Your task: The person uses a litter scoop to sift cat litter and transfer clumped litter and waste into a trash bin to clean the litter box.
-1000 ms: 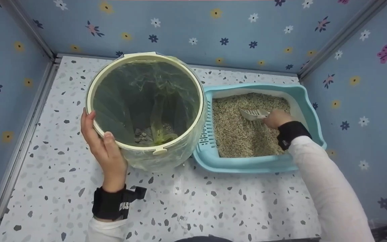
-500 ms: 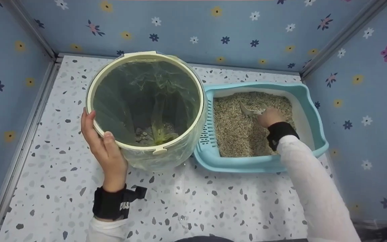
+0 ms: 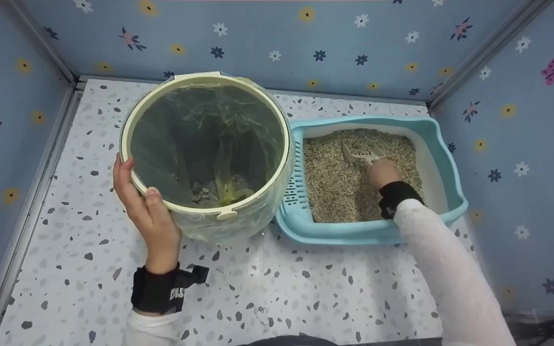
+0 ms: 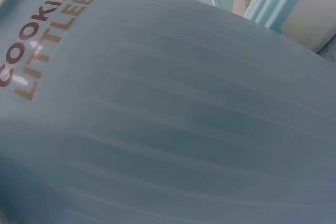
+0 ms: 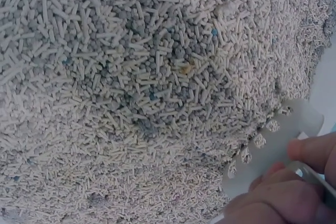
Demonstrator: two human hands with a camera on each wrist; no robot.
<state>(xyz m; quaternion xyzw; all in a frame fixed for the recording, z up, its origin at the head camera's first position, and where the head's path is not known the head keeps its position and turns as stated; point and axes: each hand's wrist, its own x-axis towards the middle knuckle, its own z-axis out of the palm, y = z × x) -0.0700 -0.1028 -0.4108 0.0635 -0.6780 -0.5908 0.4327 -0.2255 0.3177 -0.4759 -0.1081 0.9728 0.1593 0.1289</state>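
My left hand (image 3: 154,218) rests against the near left side of a trash bin (image 3: 205,210), its fingertips and thumb tip touching the cream rim. A clear bag lines the bin, with grey clumps (image 3: 205,190) at the bottom. In the left wrist view, the blue-grey bin wall (image 4: 184,108) fills most of the picture and hides the left hand. My right hand (image 3: 384,174) grips the handle of a slotted litter scoop (image 3: 361,153) inside a blue litter box (image 3: 344,231). In the right wrist view, the scoop (image 5: 310,121) lies against pellet litter (image 5: 131,93).
The litter box stands right of the bin, close against it, with a perforated ledge (image 3: 296,192) on its left. Speckled white flooring (image 3: 258,298) lies in front. A flowered blue wall (image 3: 277,29) runs behind, with similar panels on both sides.
My right hand has shifted a little left and nearer within the litter box, and the scoop's tilt has changed, so more of its slotted bowl shows. The left hand stays on the bin.
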